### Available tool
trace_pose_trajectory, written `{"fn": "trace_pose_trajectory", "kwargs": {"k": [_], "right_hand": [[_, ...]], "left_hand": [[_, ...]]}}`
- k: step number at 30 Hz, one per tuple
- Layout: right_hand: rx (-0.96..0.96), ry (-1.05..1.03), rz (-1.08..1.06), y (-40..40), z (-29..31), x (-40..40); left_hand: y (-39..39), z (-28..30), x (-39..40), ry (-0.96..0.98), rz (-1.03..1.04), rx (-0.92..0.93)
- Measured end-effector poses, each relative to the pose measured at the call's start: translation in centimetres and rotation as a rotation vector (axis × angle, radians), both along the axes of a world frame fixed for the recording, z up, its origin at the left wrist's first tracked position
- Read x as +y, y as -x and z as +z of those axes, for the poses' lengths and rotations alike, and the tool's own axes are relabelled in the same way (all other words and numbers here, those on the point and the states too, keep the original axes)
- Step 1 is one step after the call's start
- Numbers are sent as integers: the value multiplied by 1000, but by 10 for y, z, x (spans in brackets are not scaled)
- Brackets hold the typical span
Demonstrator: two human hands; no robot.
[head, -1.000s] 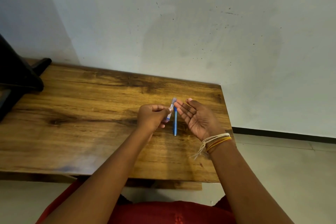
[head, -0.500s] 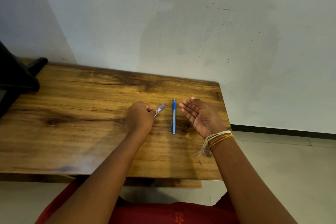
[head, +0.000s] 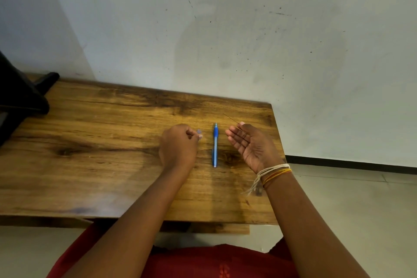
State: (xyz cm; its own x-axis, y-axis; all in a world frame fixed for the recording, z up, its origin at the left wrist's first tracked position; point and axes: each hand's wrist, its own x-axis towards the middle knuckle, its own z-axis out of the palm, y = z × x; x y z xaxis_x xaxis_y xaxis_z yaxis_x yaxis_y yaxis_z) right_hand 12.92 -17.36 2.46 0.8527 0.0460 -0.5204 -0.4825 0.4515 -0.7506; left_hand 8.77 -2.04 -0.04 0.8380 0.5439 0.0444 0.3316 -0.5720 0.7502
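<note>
Your left hand point(head: 178, 144) pinches a small clear piece point(head: 199, 132) just left of the blue pen point(head: 215, 145) lying on the counter point(head: 90, 165), your right hand point(head: 250, 144) lies spread under a thin rod point(head: 231, 118); close fingers on that rod before refitting anything.

A brown wooden surface point(head: 90, 165) is lying in front of me, its grain running left to right and a dark knot point(head: 65, 152) showing towards its left side. A pale, speckled wall point(head: 248, 29) is rising right behind its far edge. At the far left a black object point(head: 20, 95) is resting on the wood, cut off by the frame, so I cannot tell what it is. To the right a light tiled floor point(head: 361, 210) is showing, with a black skirting strip point(head: 349, 163) running along the foot of the wall. My red garment point(head: 214, 262) is filling the bottom edge.
</note>
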Motion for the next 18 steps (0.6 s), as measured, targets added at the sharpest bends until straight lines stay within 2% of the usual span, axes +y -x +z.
{"fn": "trace_pose_trajectory", "kwargs": {"k": [6, 13, 15, 16, 18], "right_hand": [[-18, 49, -18, 3, 1, -4], [-42, 77, 3, 6, 4, -7], [-55, 89, 15, 6, 5, -8], [-60, 95, 22, 7, 6, -8], [-69, 111, 33, 7, 7, -10]], "left_hand": [[1, -12, -30, -78, -185, 107], [-5, -18, -45, -115, -147, 144], [-8, -15, -44, -8, -114, 149], [-10, -12, -43, 109, -89, 144], [-15, -4, -39, 484, -13, 111]]}}
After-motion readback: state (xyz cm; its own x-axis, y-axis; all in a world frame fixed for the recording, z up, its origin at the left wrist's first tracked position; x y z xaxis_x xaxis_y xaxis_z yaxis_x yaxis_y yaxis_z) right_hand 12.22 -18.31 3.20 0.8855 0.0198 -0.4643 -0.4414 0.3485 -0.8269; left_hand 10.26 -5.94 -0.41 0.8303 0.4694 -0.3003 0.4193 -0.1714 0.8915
